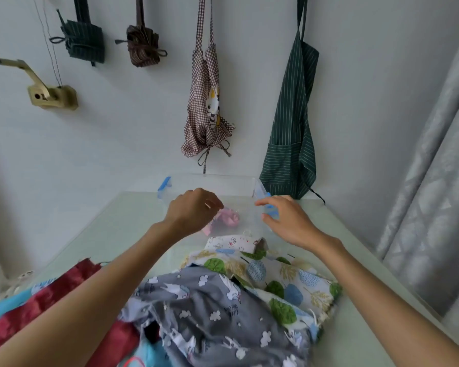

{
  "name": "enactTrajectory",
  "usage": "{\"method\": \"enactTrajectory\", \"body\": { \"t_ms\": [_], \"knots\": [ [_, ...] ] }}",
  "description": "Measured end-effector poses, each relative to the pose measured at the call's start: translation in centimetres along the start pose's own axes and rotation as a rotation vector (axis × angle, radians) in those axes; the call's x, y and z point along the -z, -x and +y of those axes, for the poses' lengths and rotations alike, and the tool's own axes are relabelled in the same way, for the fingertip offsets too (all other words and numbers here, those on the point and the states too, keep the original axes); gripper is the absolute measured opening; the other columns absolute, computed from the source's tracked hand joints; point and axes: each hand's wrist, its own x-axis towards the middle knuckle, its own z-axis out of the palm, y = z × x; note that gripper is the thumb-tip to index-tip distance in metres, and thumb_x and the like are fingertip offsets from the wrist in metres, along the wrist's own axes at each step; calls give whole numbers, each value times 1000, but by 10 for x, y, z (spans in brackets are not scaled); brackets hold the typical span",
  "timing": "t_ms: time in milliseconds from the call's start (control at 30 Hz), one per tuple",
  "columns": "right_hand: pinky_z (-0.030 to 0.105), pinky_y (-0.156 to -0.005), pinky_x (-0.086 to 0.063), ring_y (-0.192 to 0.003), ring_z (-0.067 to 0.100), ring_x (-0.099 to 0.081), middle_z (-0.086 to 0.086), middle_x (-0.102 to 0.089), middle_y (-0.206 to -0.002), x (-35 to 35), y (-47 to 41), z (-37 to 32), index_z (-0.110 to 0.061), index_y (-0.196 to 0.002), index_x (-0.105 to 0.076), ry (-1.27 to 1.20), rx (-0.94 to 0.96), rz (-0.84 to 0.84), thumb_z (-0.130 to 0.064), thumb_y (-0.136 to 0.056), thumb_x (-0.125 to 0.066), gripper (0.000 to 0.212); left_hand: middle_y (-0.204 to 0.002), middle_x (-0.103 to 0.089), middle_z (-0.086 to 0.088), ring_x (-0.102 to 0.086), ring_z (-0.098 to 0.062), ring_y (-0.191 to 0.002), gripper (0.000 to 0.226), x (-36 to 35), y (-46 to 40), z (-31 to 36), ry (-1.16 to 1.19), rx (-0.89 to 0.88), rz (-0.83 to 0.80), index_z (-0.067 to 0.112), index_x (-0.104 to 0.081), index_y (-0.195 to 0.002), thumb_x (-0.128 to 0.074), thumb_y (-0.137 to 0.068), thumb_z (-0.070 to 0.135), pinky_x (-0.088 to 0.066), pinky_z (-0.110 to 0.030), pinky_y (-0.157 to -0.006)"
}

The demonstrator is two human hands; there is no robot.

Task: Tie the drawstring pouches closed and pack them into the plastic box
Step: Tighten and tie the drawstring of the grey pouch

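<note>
A clear plastic box [239, 186] with blue latches stands at the table's far edge. A pink pouch [229, 218] lies inside it. My left hand [192, 209] hovers over the box's left side with fingers curled just above the pink pouch; whether it pinches anything I cannot tell. My right hand [286, 221] is at the box's right side, fingers and thumb around the blue latch [270, 209]. In front of the box lies a small white printed pouch [231, 242], then a tree-print pouch [281, 282] and a grey cloud-print pouch [210, 313].
Dark red cloth [45, 295] and blue cloth [8, 303] lie at the near left of the pale green table [112, 229]. Aprons and tied pouches hang on the wall behind. A grey curtain [435, 181] fills the right side.
</note>
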Motion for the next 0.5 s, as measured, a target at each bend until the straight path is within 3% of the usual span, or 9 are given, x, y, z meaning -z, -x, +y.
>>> {"method": "enactTrajectory", "body": {
  "t_ms": [100,167,267,333,400,500],
  "knots": [
    [37,-108,-35,-125,11,-45,-7,-57,-129,7,47,-11,-26,-116,-63,-34,-31,-143,-24,-94,-54,24,-114,-67,10,-59,-5,-89,22,6,49,5,-52,-6,-205,28,-67,-111,-57,-91,29,-45,-23,-82],
    [37,-106,-39,-120,13,-51,-6,-58,-128,10,75,-14,-26,-118,-61,-26,-67,-360,-29,-93,-55,26,-128,-60,10,-59,-9,-106,37,10,75,3,-161,3,-413,30,-59,-124,-59,-88,42,-43,-28,-96],
    [31,-104,-38,-128,17,-45,-1,-44,-142,5,113,-13,-23,-137,-44,116,-162,-605,-43,-87,-60,56,-139,-50,8,-51,-17,-123,60,4,107,-5,-380,51,-638,34,-43,-136,-63,-82,49,-40,-35,-103],
    [35,-102,-40,-127,21,-45,2,-42,-143,-8,131,-11,-20,-139,-39,281,-182,-602,-49,-83,-63,67,-130,-55,7,-54,-19,-118,58,-7,121,-6,-514,37,-619,33,-46,-131,-65,-79,49,-45,-34,-93],
    [32,-92,-46,-118,21,-53,2,-53,-134,-21,142,-10,-21,-130,-49,348,-144,-502,-46,-83,-64,55,-124,-57,4,-56,-21,-114,51,-16,127,-5,-600,-12,-520,32,-50,-126,-65,-79,45,-45,-34,-86],
    [24,-77,-45,-100,13,-62,-3,-67,-115,-24,143,-2,-23,-112,-66,207,-153,-291,-36,-85,-65,30,-125,-59,4,-57,-22,-114,36,-13,122,-3,-574,-10,-377,36,-57,-121,-60,-86,36,-44,-31,-86]
  ]
}}
